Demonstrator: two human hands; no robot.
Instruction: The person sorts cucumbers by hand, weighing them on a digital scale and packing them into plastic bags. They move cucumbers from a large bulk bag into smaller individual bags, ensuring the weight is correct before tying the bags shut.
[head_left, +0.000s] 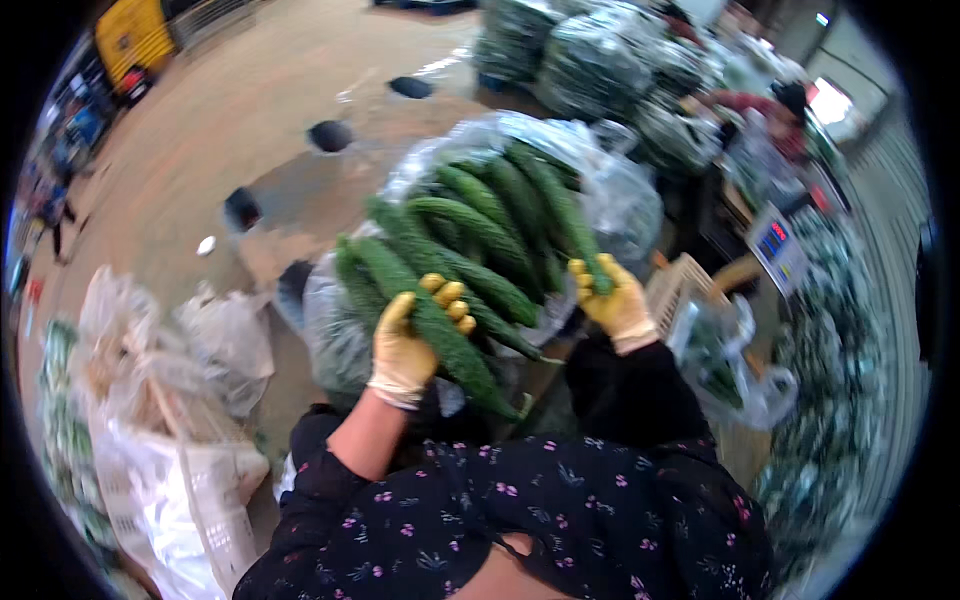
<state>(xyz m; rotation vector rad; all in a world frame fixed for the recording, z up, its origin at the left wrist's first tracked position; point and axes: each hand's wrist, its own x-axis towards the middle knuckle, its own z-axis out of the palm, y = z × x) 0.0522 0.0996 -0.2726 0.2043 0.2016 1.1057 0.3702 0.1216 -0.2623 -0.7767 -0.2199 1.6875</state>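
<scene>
A heap of long, dark green, bumpy cucumbers (478, 232) lies in an opened clear plastic bag (625, 205) in front of me. My left hand (408, 345), in a yellow-palmed glove, is closed around the middle of one cucumber (462, 362), whose near end points toward my body. With my right hand (618, 308), gloved alike, I grip the near tip of another cucumber (560, 205) at the heap's right side. Its far end rests against the heap. The bag's bottom is hidden under the cucumbers.
At left stands a white crate (225, 490) draped with plastic. On the right are a beige basket (672, 285), a bag of green vegetables (718, 378) and a digital scale (778, 248). Large filled bags (600, 75) are stacked beyond, near another person (785, 120).
</scene>
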